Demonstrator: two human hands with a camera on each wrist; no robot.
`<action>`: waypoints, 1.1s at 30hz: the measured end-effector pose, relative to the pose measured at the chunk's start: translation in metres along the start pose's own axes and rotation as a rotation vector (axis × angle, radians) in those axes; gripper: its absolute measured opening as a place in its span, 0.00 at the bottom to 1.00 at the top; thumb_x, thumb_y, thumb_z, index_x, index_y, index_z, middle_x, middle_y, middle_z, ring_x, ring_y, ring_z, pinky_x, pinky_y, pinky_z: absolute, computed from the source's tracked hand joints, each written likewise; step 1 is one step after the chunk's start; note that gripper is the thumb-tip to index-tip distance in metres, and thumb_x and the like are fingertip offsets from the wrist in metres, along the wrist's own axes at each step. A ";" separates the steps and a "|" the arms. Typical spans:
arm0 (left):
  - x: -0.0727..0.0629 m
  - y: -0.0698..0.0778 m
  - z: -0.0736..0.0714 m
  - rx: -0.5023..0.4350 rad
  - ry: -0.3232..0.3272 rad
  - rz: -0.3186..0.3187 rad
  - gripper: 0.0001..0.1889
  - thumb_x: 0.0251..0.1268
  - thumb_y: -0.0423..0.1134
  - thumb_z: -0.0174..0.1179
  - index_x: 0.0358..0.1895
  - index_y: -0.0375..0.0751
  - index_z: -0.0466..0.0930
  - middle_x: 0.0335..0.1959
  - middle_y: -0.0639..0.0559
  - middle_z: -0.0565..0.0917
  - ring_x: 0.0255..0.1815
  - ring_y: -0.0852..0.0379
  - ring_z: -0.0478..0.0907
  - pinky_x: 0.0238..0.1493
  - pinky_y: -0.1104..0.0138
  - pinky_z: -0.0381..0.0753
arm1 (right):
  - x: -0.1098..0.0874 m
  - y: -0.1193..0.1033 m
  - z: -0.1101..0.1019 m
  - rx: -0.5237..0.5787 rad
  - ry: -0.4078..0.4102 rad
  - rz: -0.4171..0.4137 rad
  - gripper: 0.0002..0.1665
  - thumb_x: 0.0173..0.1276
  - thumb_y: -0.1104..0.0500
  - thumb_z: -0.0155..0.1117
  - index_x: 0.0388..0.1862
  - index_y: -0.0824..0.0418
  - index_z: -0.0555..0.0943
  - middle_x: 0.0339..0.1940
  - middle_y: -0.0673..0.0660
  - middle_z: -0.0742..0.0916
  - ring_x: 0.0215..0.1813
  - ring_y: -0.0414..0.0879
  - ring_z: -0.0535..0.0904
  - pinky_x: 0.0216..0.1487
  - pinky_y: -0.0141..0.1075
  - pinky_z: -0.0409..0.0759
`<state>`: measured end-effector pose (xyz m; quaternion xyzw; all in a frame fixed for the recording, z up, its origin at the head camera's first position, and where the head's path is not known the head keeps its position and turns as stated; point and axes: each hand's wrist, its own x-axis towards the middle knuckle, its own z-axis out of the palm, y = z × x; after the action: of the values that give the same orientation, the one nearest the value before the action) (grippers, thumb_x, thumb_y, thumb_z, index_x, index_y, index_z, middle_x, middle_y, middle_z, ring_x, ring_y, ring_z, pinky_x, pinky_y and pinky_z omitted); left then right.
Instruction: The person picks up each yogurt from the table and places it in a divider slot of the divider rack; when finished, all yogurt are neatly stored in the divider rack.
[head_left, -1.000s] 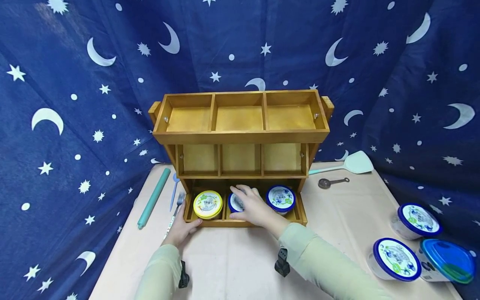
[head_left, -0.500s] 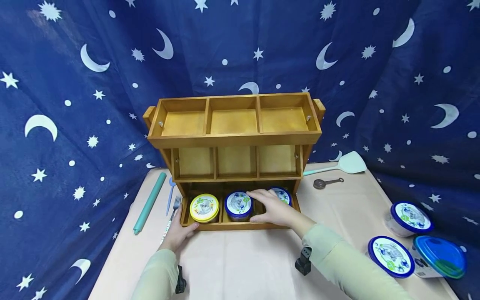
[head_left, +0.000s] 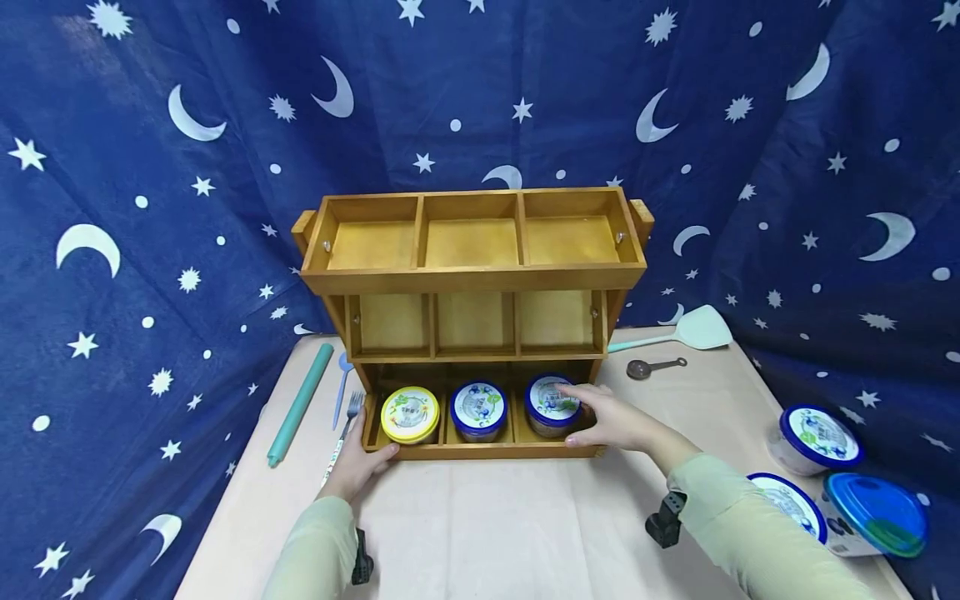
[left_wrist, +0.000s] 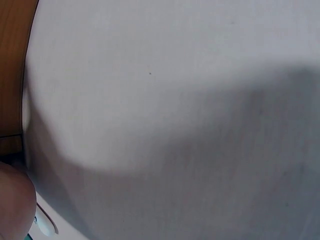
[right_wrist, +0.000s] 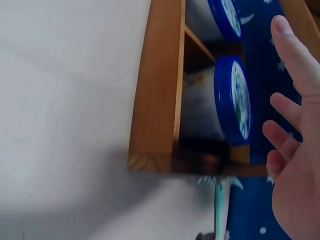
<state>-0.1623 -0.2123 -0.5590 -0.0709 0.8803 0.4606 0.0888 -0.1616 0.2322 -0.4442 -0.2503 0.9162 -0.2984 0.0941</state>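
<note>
A three-tier wooden storage box (head_left: 472, 280) stands spread out, its tiers split into compartments. In the bottom tier sit a yellow-lidded tub (head_left: 409, 414), a blue-lidded tub (head_left: 478, 407) in the middle and another blue-lidded tub (head_left: 547, 397) at the right. My left hand (head_left: 354, 468) holds the bottom tier's left front corner, thumb along the front board, fingers by the side wall. My right hand (head_left: 626, 423) hovers at the right tub with its fingers spread; the right wrist view shows a gap between this hand (right_wrist: 302, 135) and the lid (right_wrist: 239, 100).
Right of the box lie a pale green spatula (head_left: 701, 328) and a brown measuring spoon (head_left: 651, 368). More lidded tubs (head_left: 821, 437) stand at the table's right edge. On the left are a teal roll (head_left: 300, 405), a blue spoon (head_left: 341, 392) and a fork (head_left: 349, 417).
My right hand has moved right, from over the middle tub to the right tub, uncovering the middle lid. The left hand has stayed at the box's corner. The view has shifted slightly.
</note>
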 end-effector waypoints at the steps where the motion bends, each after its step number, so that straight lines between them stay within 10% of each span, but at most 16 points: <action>1: -0.001 -0.001 0.000 0.002 0.004 0.004 0.59 0.51 0.57 0.67 0.75 0.46 0.32 0.74 0.35 0.41 0.73 0.37 0.41 0.69 0.46 0.44 | -0.002 0.003 -0.002 0.007 0.002 0.001 0.54 0.49 0.37 0.71 0.70 0.61 0.64 0.66 0.66 0.70 0.66 0.66 0.62 0.61 0.62 0.61; 33: 0.000 -0.003 -0.001 0.007 0.015 0.023 0.60 0.49 0.59 0.67 0.75 0.43 0.33 0.74 0.33 0.42 0.72 0.34 0.41 0.68 0.44 0.45 | -0.120 0.092 -0.060 -0.122 -0.018 0.307 0.55 0.48 0.37 0.72 0.68 0.65 0.64 0.61 0.75 0.69 0.51 0.69 0.72 0.41 0.59 0.74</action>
<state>-0.1617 -0.2149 -0.5610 -0.0641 0.8833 0.4579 0.0772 -0.1155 0.3878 -0.4473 -0.1152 0.9592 -0.2222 0.1312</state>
